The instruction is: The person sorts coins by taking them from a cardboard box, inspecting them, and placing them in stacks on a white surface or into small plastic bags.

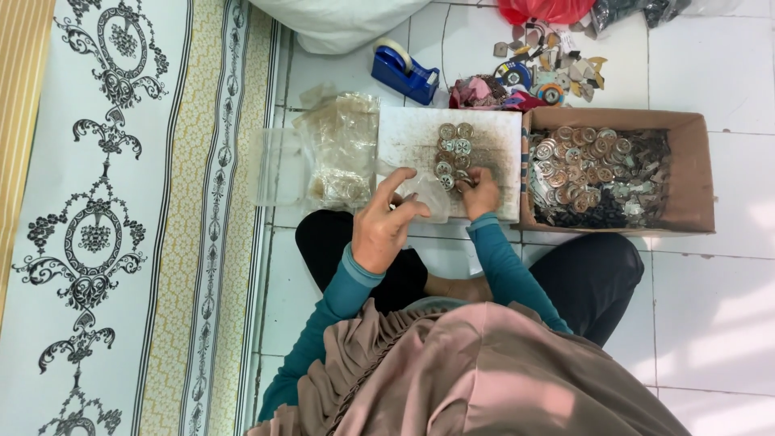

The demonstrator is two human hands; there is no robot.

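Metal rings (454,153), small, light, prob. slippery, lie on white board (420,137); pinch by rim. R hand (482,192) fingers closed on one at pile's 5 o'clock. L hand (383,222) pinches clear bag (428,198).

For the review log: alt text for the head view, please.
A seated person's right hand touches round metal discs on a white board, while the left hand hovers beside a clear plastic bag. A cardboard box holds more discs.
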